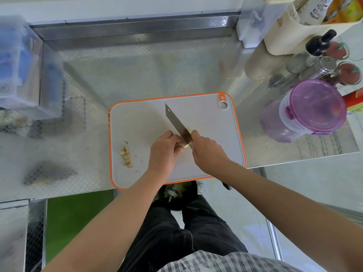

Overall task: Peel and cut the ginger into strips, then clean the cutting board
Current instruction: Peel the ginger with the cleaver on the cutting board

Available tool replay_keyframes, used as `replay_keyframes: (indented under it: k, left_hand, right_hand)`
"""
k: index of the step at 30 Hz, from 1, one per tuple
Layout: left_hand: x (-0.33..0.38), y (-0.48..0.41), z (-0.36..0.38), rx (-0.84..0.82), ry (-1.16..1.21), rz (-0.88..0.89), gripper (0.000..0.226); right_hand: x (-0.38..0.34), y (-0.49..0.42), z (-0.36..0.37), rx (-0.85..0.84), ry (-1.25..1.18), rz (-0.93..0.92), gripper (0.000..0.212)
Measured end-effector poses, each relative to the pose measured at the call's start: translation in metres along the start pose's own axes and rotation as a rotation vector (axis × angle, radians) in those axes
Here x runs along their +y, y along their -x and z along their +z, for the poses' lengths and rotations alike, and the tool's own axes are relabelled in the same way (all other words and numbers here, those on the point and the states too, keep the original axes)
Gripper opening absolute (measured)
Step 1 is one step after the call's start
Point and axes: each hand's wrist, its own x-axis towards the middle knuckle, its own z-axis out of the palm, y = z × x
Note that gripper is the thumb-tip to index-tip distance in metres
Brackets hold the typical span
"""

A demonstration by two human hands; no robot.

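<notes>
A finger could be cut here, because the knife [173, 119] blade is laid right against the ginger [185, 145] and the fingers of the left hand [165, 150] are just beside the sharp edge. If the blade is pushed too hard and slips off the bumpy skin, those fingers would be hit first. The ginger is a small piece, so it could also be lost from the grip and dropped. Too much good ginger could be sliced away with the skin if the blade is tipped too deep. The board [196, 107] is set right at the front edge of the counter [137, 75], so it could be slid off by a strong push. The ginger is held between the two hands, above the near middle of the board, and most of it is hidden by them. It is gripped by the curled fingers of the left hand. The knife is gripped by the right hand [206, 150] close to the blade, with the tip pointed away and to the left. A small heap of peels [126, 157] is left on the board, well apart from the hands.
</notes>
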Motion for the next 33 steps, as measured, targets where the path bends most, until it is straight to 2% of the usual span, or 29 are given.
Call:
replay_keyframes:
  k: [4,12,15,19,23,33]
  left_hand:
    - [0.0,0.001,0.0,-0.002,0.01,0.018,0.016]
    - [-0.002,0.003,0.001,0.003,-0.006,0.004,0.026]
    - [-0.002,0.003,0.001,0.022,-0.051,-0.008,0.026]
    - [0.0,0.004,-0.001,0.06,-0.102,-0.037,0.023]
    - [0.002,0.003,-0.001,0.068,-0.097,-0.044,0.02]
    - [-0.001,0.002,0.001,0.062,-0.094,-0.027,0.021]
  right_hand:
    - [0.005,-0.004,0.019,0.015,-0.079,0.024,0.028]
    - [0.012,-0.005,0.002,0.024,-0.138,-0.036,0.009]
    - [0.011,0.003,-0.01,0.1,-0.174,-0.075,0.015]
    - [0.009,0.017,-0.016,0.073,-0.108,-0.112,0.01]
    - [0.004,0.023,-0.013,0.021,-0.042,-0.078,0.015]
    - [0.005,0.024,-0.011,0.038,-0.021,-0.052,0.015]
